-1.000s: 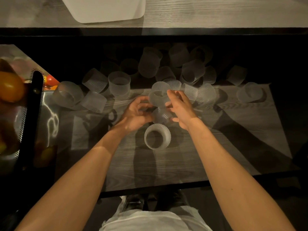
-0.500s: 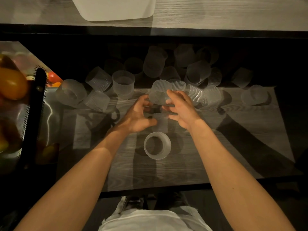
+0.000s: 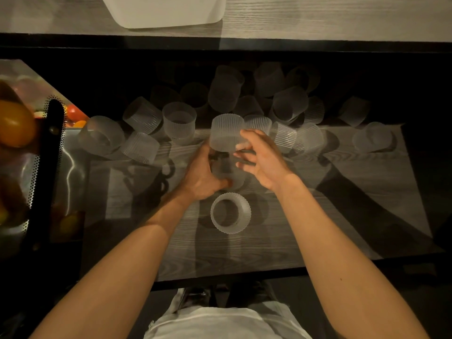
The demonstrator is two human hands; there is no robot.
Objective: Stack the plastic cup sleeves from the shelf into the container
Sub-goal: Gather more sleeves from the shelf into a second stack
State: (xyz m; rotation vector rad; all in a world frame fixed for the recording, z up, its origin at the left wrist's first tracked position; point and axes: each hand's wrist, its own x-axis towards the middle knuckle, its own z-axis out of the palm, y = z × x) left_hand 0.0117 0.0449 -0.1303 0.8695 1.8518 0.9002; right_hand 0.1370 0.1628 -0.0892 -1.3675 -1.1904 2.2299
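Several translucent ribbed cup sleeves lie scattered on the dark wood shelf (image 3: 318, 216), piled toward its shadowed back (image 3: 288, 104). My left hand (image 3: 201, 173) curls round one sleeve (image 3: 231, 178) at the middle of the shelf. Just above it, the fingertips of my right hand (image 3: 263, 160) hold a second sleeve (image 3: 226, 130), upright and close over the first. One more sleeve (image 3: 231, 212) stands alone in front of my hands. The white container (image 3: 166, 13) sits on the upper surface at the top edge, partly cut off.
At the left, a perforated metal basket (image 3: 34, 167) with a black post (image 3: 49, 155) holds orange and red fruit (image 3: 14, 123). A lone sleeve (image 3: 373, 140) lies at the shelf's right. The black front edge of the shelf (image 3: 244, 277) runs below my forearms.
My right hand has turned the upper sleeve from lying tilted to upright and brought it over the sleeve in my left hand. Both hands stay at the middle of the shelf.
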